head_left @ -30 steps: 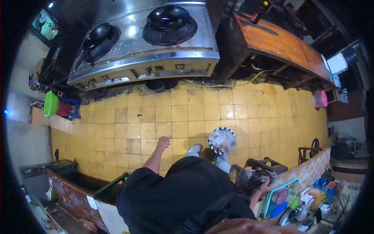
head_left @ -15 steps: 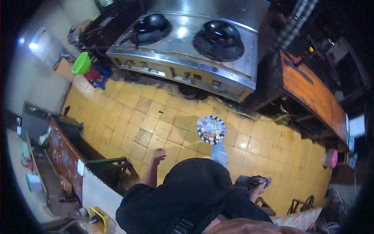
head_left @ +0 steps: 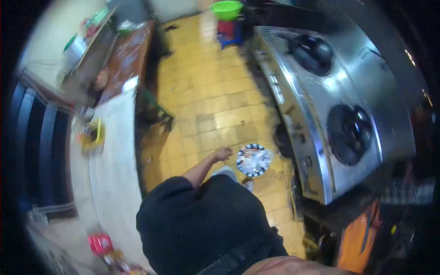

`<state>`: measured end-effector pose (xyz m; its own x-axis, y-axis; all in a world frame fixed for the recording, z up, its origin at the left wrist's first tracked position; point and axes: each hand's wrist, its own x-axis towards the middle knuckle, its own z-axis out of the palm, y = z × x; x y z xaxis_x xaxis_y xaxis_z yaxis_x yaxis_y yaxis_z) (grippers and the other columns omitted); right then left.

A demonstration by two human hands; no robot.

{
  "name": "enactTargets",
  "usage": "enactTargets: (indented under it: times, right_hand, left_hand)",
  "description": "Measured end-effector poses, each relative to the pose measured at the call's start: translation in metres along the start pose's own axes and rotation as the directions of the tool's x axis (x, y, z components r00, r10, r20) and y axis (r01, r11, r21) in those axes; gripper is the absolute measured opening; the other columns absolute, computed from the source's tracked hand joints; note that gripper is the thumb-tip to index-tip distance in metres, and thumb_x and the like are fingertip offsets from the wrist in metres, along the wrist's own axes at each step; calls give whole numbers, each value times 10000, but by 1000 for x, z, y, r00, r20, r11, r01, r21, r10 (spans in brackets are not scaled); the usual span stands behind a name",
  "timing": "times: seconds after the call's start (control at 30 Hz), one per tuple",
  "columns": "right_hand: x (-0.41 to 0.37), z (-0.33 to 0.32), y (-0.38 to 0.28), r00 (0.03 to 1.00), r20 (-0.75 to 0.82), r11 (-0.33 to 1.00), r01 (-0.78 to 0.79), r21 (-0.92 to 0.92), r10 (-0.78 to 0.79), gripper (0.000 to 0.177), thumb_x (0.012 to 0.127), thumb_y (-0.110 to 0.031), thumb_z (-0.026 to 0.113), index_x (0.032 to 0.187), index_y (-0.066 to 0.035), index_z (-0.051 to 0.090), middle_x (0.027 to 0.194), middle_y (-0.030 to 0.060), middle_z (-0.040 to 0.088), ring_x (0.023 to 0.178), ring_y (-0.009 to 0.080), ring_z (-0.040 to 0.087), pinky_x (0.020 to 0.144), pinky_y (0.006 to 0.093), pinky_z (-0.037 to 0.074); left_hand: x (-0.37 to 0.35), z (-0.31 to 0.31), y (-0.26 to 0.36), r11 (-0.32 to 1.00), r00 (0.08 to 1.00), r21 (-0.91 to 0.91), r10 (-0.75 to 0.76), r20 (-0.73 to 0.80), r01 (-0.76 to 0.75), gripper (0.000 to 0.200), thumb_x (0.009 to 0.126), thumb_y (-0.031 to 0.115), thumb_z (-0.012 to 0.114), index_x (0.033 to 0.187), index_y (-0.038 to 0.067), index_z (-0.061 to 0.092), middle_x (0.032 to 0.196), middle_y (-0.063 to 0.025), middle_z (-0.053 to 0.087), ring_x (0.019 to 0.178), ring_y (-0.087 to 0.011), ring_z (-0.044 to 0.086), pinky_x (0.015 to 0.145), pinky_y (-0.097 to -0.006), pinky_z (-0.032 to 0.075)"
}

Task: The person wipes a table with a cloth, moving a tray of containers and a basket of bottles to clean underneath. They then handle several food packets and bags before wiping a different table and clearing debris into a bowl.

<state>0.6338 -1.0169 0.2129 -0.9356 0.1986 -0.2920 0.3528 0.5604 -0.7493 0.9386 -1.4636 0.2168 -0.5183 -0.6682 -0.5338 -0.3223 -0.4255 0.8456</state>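
My left hand (head_left: 223,153) reaches forward at the end of a bare forearm, fingers loosely bent and somewhat blurred, with nothing seen in it. Just right of it is a round container (head_left: 240,166) with a black-and-white checked rim. Crumpled clear plastic (head_left: 260,161) and small reddish scraps fill it. Its base cannot be made out. A pale shoe or boot (head_left: 224,173) shows below my hand. Beside it is a small whitish, speckled thing (head_left: 248,184) that I cannot identify. My right hand is out of sight.
A steel stove (head_left: 300,98) with two dark woks (head_left: 349,134) runs along the right. A long pale counter (head_left: 112,153) lines the left, bearing a yellow basket (head_left: 94,137). Farther ahead, a green basin (head_left: 226,9) sits above a blue stool (head_left: 230,39). Yellow tiles (head_left: 220,87) cover the floor.
My view has swung left, so the stove now lies on the right. My left hand appears closer to the checked-rim container. My right hand and its dark cloth have left the view.
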Motion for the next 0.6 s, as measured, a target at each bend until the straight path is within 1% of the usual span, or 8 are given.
enactTargets:
  times: [0.07,0.33,0.37,0.4,0.43,0.5,0.57,0.6]
  right_hand:
    - [14,27,-29,991,115,992,85,-94,-74,512,831,-306,621,1220,19,542,1131,167,613,974,283,592,862,376,462]
    - [-28,88,-93,958,239,932,227,-281,-161,565,829,-355,616,1227,37,532,1148,203,600,1016,322,575,893,396,441]
    - [-35,93,-98,956,236,925,240,-296,-172,572,828,-361,615,1228,39,531,1150,208,598,1021,327,573,897,398,439]
    - [-42,95,-105,955,235,917,252,-308,-184,579,828,-367,615,1229,42,530,1152,212,596,1026,332,571,901,400,436]
    - [-49,99,-108,952,235,908,265,-326,-193,586,828,-373,614,1230,44,529,1155,217,595,1031,337,569,905,403,434]
    - [-63,103,-123,951,233,895,276,-349,-203,600,827,-386,613,1232,48,526,1159,226,591,1042,346,565,913,408,429]
    - [-70,111,-135,954,218,888,276,-368,-206,614,826,-398,612,1234,53,524,1163,235,588,1052,356,560,921,413,424]
    - [-76,115,-145,956,208,885,272,-378,-205,621,826,-404,611,1235,55,522,1165,240,586,1057,361,558,925,415,421]
  left_hand:
    - [-19,-11,22,971,969,49,-230,-87,235,330,880,219,606,1174,77,561,1050,-66,628,785,-193,614,627,-323,504]
    - [-66,-181,-112,898,793,-417,-352,-497,137,326,827,291,628,1067,71,607,872,-71,628,690,-159,610,533,-311,478]
    - [-81,-200,-125,908,731,-365,-391,-559,207,255,829,266,605,1007,83,613,813,-58,617,653,-147,603,506,-305,472]
    - [-88,-231,-176,922,813,194,-178,-554,334,212,815,254,608,954,93,618,749,-47,611,592,-149,591,462,-295,451]
    - [-119,-228,-161,901,654,-402,-405,-640,164,138,837,195,572,904,84,619,671,-44,589,534,-154,575,407,-285,417]
    - [-119,-265,-297,902,724,-341,-420,-548,266,110,858,118,513,873,64,608,661,-57,579,495,-158,556,381,-286,399]
    - [-184,-263,-206,559,812,588,-390,-435,584,115,865,58,465,838,67,577,647,-62,549,462,-162,528,361,-292,388]
    - [-189,-258,-264,849,740,-75,-496,-455,524,104,867,79,471,838,71,570,669,-61,557,480,-163,536,374,-293,400]
